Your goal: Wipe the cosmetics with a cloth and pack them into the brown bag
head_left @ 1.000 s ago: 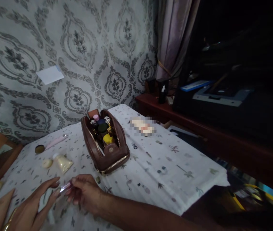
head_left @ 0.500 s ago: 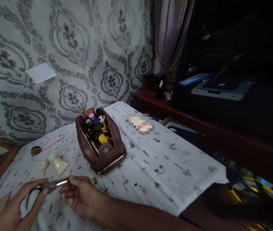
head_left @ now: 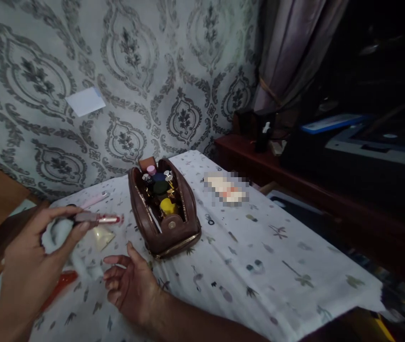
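My left hand [head_left: 33, 256] is closed round a lip gloss tube [head_left: 99, 218], whose reddish end points to the right. A bunched pale cloth [head_left: 58, 235] is also in that hand, with its tail hanging down. Beside it, my right hand [head_left: 134, 287] is held palm up with the fingers loosely bent and apart, and nothing in it. Beyond the hands stands an unzipped brown leather bag [head_left: 168, 240] filled with small bottles, among them a yellow item [head_left: 168, 207] and a pink cap [head_left: 151, 170]. A cream squeeze tube [head_left: 103, 237] lies partly behind the lip gloss.
The patterned white cloth [head_left: 231, 266] covers the table. A pink slim item [head_left: 97, 198] lies near the wall, and a blurred cream item [head_left: 226, 188] right of the bag. Something orange-red [head_left: 60, 287] is under my left wrist. A dark red shelf [head_left: 241, 147] borders the right.
My right hand has let go of the lip gloss end and opened. My left hand has lifted the lip gloss, and the orange-red item now shows. The view has turned left.
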A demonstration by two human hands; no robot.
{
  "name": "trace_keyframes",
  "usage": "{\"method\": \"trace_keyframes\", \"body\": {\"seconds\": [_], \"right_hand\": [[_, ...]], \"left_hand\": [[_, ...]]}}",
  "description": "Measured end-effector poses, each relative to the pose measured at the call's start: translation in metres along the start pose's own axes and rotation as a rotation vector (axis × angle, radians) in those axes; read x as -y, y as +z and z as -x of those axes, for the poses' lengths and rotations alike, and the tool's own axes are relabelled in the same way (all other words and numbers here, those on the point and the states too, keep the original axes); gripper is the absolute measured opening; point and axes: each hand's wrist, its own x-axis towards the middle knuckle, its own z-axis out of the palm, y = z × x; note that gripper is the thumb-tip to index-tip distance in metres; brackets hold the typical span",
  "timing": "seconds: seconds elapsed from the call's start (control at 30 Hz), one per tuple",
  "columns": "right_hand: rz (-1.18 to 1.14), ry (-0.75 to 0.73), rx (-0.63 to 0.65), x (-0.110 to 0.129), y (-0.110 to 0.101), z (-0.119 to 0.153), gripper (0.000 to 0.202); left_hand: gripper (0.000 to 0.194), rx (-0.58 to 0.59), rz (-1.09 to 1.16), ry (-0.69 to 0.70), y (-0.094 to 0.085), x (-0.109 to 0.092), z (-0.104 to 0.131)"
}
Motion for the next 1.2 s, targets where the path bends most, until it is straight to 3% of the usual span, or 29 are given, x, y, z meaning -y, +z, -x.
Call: {"method": "trace_keyframes", "body": {"seconds": [0.07,0.17,0.37,0.5,0.83,1.2], "right_hand": [[0.005,0.016,-0.013,-0.002,-0.002,-0.001,0.063],[0.004,0.028,-0.02,-0.003,-0.004,-0.003,0.06],[0.011,0.031,-0.064,-0.003,-0.006,-0.005,0.056],[0.029,0.056,-0.076,-0.005,-0.008,-0.007,0.056],[0.053,0.052,-0.085,-0.005,-0.01,-0.009,0.059],[0.064,0.052,-0.08,-0.003,-0.009,-0.009,0.058]], "left_hand": [[0.027,0.005,0.049,-0.03,0.003,-0.025,-0.017],[0.025,0.13,0.116,0.15,0.016,-0.05,-0.044],[0.021,0.512,0.024,0.397,0.052,-0.061,-0.085],[0.016,0.662,-0.127,0.499,0.069,-0.067,-0.098],[0.024,0.819,-0.465,0.604,0.103,-0.077,-0.114],[0.022,0.853,-0.564,0.634,0.111,-0.082,-0.105]]}}
